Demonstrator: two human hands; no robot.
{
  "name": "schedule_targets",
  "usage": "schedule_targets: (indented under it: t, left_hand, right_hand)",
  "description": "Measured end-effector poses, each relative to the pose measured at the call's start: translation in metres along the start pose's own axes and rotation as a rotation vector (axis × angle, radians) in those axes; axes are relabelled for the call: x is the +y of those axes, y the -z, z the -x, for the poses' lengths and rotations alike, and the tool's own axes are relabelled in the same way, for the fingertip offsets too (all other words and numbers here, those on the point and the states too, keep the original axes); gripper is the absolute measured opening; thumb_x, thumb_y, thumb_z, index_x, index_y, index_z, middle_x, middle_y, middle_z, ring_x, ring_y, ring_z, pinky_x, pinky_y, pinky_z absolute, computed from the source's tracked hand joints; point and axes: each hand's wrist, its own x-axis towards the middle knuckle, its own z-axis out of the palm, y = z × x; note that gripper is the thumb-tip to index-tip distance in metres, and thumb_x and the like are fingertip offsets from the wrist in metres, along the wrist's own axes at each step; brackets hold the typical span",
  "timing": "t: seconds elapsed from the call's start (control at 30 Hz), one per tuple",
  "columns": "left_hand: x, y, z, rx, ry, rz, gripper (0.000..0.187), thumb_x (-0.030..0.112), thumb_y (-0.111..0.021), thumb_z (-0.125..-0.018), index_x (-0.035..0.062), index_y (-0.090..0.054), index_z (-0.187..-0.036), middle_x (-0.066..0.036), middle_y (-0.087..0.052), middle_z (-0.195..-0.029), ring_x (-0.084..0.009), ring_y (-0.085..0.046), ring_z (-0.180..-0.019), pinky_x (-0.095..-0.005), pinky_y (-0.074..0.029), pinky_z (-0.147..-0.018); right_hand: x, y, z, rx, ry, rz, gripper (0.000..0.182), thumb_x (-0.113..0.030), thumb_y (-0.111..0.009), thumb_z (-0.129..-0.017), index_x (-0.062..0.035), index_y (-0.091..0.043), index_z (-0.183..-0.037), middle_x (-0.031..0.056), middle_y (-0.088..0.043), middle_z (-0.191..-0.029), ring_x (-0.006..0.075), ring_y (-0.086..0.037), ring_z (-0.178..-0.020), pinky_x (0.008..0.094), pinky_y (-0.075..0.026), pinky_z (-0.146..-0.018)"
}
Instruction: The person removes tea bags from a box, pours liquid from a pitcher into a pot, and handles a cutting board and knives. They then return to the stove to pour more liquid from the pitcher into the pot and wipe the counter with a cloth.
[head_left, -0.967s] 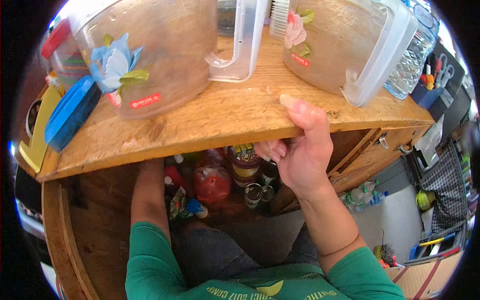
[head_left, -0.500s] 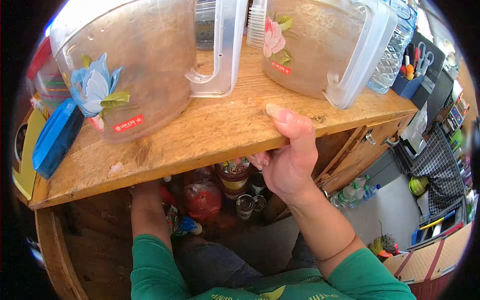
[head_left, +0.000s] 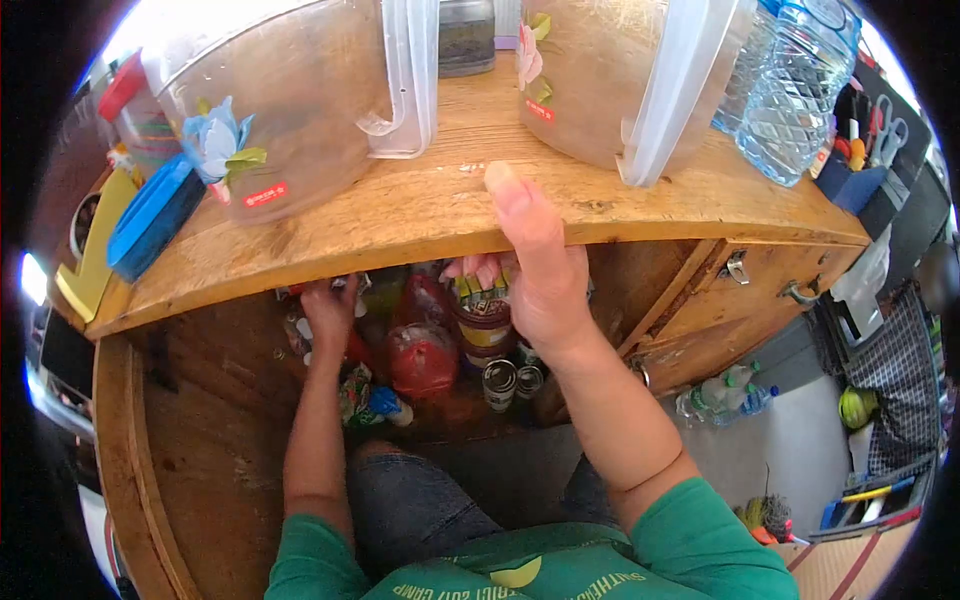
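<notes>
My right hand (head_left: pixel 545 270) grips the front edge of the wooden countertop (head_left: pixel 450 215), thumb on top and fingers curled underneath. Inside the cabinet below, my left hand (head_left: pixel 330 315) reaches up to the left, its fingers bent around something near the countertop's underside that I cannot make out. Close to that hand lie a crumpled green packet (head_left: pixel 356 395) and a blue-and-white cap or bottle end (head_left: pixel 388 404). A red bag (head_left: pixel 422 360) sits in the middle. Beside it stand a jar with a brown and yellow label (head_left: pixel 484 330) and two cans (head_left: pixel 500 384).
On the countertop stand two clear plastic pitchers (head_left: pixel 290 120) (head_left: pixel 600 90), a blue lid (head_left: pixel 152 225) and a water bottle (head_left: pixel 800 95). A blue holder with scissors (head_left: pixel 885 140) is at the right. A cabinet door (head_left: pixel 745 290) hangs at right, with plastic bottles (head_left: pixel 725 395) on the floor.
The view has shifted, showing more of the cabinet interior. My left hand, hidden under the countertop before, now shows inside the cabinet. My right hand still grips the edge.
</notes>
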Motion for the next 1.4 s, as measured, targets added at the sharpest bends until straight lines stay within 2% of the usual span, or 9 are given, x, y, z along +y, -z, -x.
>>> schedule_targets:
  t: [0.13, 0.2, 0.27, 0.67, 0.73, 0.83, 1.0, 1.23, 1.4]
  left_hand:
    - [0.072, 0.05, 0.038, 0.202, -0.15, 0.028, 0.032, 0.011, -0.084, -0.072, 0.0012, -0.07, -0.099, -0.024, -0.066, -0.111, -0.0328, -0.069, -0.085, -0.0341, -0.056, -0.067]
    - [0.109, 0.072, 0.052, 0.205, -0.165, 0.05, 0.032, 0.011, -0.084, -0.071, 0.0016, -0.071, -0.098, -0.023, -0.066, -0.112, -0.0324, -0.069, -0.086, -0.0344, -0.056, -0.069]
    - [0.143, 0.081, 0.068, 0.203, -0.129, 0.17, 0.033, 0.009, -0.087, -0.067, 0.0, -0.071, -0.095, -0.023, -0.068, -0.107, -0.0338, -0.068, -0.098, -0.0377, -0.055, -0.081]
    - [0.212, 0.101, 0.062, 0.194, -0.31, 0.243, 0.029, 0.005, -0.085, -0.067, -0.0002, -0.071, -0.092, -0.02, -0.065, -0.106, -0.0247, -0.069, -0.076, -0.0307, -0.055, -0.063]
    - [0.216, 0.108, 0.059, 0.145, -0.337, 0.267, 0.031, 0.007, -0.086, -0.067, -0.0012, -0.071, -0.093, -0.02, -0.064, -0.108, -0.023, -0.069, -0.071, -0.0303, -0.055, -0.059]
    - [0.222, 0.122, 0.049, 0.031, -0.338, 0.098, 0.036, 0.012, -0.087, -0.065, 0.0037, -0.072, -0.096, -0.018, -0.061, -0.118, -0.0318, -0.066, -0.095, -0.0422, -0.055, -0.079]
    - [0.239, 0.146, 0.032, -0.14, -0.406, -0.164, 0.035, 0.015, -0.085, -0.063, 0.0103, -0.073, -0.095, -0.017, -0.049, -0.14, -0.0445, -0.038, -0.134, -0.0686, -0.023, -0.109]
    - [0.234, 0.154, 0.027, -0.286, -0.452, -0.134, 0.025, 0.013, -0.084, -0.064, 0.0078, -0.07, -0.084, -0.015, -0.049, -0.141, -0.0455, -0.036, -0.136, -0.0723, -0.014, -0.11]
    - [0.217, 0.145, 0.028, -0.208, -0.501, 0.039, 0.026, 0.015, -0.085, -0.063, 0.0064, -0.065, -0.077, -0.012, -0.06, -0.13, -0.0439, -0.043, -0.132, -0.0691, -0.017, -0.112]
  right_hand:
    - [0.023, 0.035, -0.014, -0.493, 0.014, 0.377, 0.043, -0.039, -0.076, -0.084, 0.0, -0.063, -0.099, 0.0073, -0.063, -0.084, 0.0113, -0.059, -0.074, 0.0273, -0.05, -0.064]
    - [0.019, 0.037, -0.012, -0.537, -0.226, 0.549, 0.054, -0.037, -0.083, -0.079, 0.0025, -0.062, -0.11, 0.0094, -0.064, -0.098, 0.0154, -0.062, -0.088, 0.0313, -0.052, -0.075]
    - [0.027, 0.034, -0.001, -0.481, 0.03, 0.594, 0.06, -0.037, -0.082, -0.08, 0.0037, -0.058, -0.118, 0.0122, -0.065, -0.106, 0.0198, -0.063, -0.096, 0.0345, -0.052, -0.085]
    - [0.048, 0.039, -0.005, -0.278, -0.251, 0.054, 0.04, -0.023, -0.073, -0.09, -0.0011, -0.061, -0.121, 0.006, -0.067, -0.111, 0.0136, -0.063, -0.099, 0.0285, -0.05, -0.087]
    - [0.05, 0.043, -0.005, -0.261, -0.506, -0.029, 0.039, -0.027, -0.072, -0.091, -0.0026, -0.062, -0.12, 0.0051, -0.067, -0.109, 0.0116, -0.064, -0.094, 0.0268, -0.052, -0.079]
    - [0.045, 0.04, -0.005, -0.197, -0.49, -0.033, 0.038, -0.03, -0.07, -0.092, -0.0041, -0.063, -0.119, 0.005, -0.067, -0.107, 0.0099, -0.064, -0.09, 0.0261, -0.053, -0.072]
    - [0.049, 0.041, -0.011, -0.309, -0.447, 0.17, 0.041, -0.028, -0.071, -0.09, -0.0042, -0.06, -0.122, 0.0061, -0.067, -0.108, 0.0112, -0.064, -0.093, 0.0279, -0.054, -0.073]
    - [0.059, 0.039, -0.009, -0.46, -0.344, 0.202, 0.046, -0.021, -0.073, -0.089, -0.0023, -0.056, -0.128, 0.0082, -0.065, -0.115, 0.015, -0.061, -0.106, 0.0288, -0.05, -0.089]
    - [0.043, 0.036, -0.007, -0.372, -0.405, 0.25, 0.045, -0.026, -0.073, -0.089, -0.0041, -0.057, -0.125, 0.006, -0.067, -0.109, 0.0119, -0.064, -0.094, 0.0271, -0.054, -0.074]
